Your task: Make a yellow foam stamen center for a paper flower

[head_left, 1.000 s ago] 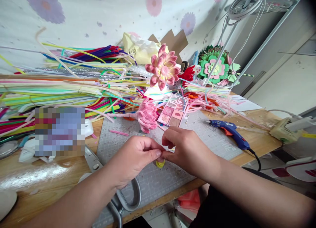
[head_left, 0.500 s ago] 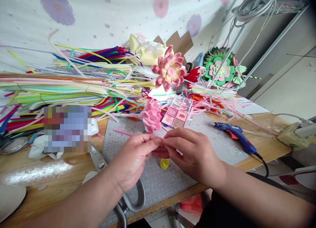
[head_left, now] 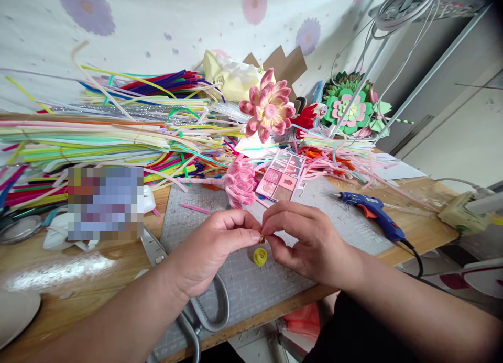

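My left hand point(head_left: 231, 237) and my right hand point(head_left: 302, 237) meet fingertip to fingertip above the grey cutting mat point(head_left: 283, 287). Both are closed in a pinch around a tiny brownish-yellow piece point(head_left: 262, 239), mostly hidden by the fingers. Just below the fingertips shows a small yellow coil point(head_left: 260, 256); whether it touches the piece I cannot tell. Beyond my hands lies a pink fuzzy flower point(head_left: 240, 182) with a wrapped stem, and beside it a makeup palette point(head_left: 281, 175). Under my left forearm are large scissors point(head_left: 214, 305), partly covered.
Right of the mat lies a blue hot glue gun point(head_left: 371, 211) with its cord. Bundles of colourful pipe cleaners point(head_left: 118, 135) fill the back left. A pink-and-yellow flower point(head_left: 270, 109) stands behind the palette, with a green paper flower point(head_left: 349, 111) farther right. A metal stand point(head_left: 361, 85) rises there.
My fingertips have shifted slightly and my right fingers have lifted a little, showing more of the tiny piece. The view has moved slightly; the things on the table stay put.
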Tool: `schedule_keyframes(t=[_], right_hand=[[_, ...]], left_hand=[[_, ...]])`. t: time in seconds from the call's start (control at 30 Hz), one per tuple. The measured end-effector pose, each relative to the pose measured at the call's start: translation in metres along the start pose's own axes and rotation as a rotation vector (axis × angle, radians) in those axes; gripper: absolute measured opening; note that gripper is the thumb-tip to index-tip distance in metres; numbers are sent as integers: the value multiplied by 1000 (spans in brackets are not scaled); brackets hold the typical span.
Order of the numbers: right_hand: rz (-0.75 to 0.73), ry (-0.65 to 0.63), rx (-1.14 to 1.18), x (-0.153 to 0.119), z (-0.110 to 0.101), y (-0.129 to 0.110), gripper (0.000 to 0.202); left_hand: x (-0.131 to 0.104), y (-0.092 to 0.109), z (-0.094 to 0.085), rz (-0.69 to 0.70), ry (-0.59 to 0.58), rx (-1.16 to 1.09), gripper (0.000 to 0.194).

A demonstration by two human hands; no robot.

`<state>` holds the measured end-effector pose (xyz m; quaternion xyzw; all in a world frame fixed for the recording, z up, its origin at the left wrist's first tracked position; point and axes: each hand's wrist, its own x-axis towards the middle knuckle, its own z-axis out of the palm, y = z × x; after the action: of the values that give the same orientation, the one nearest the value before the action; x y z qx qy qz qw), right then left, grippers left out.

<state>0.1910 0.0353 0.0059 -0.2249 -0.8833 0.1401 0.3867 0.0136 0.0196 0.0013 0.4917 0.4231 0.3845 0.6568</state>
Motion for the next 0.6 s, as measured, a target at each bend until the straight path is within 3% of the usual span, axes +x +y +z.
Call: schedule_keyframes(t=[0.33,0.6], right_hand=[[-70,-12,61,0,-2,5,15],[-221,-29,-255,-9,-7,7,31]], left_hand=[[1,0,-1,6,4,0,6],[2,-1,-1,5,99,-133,5]])
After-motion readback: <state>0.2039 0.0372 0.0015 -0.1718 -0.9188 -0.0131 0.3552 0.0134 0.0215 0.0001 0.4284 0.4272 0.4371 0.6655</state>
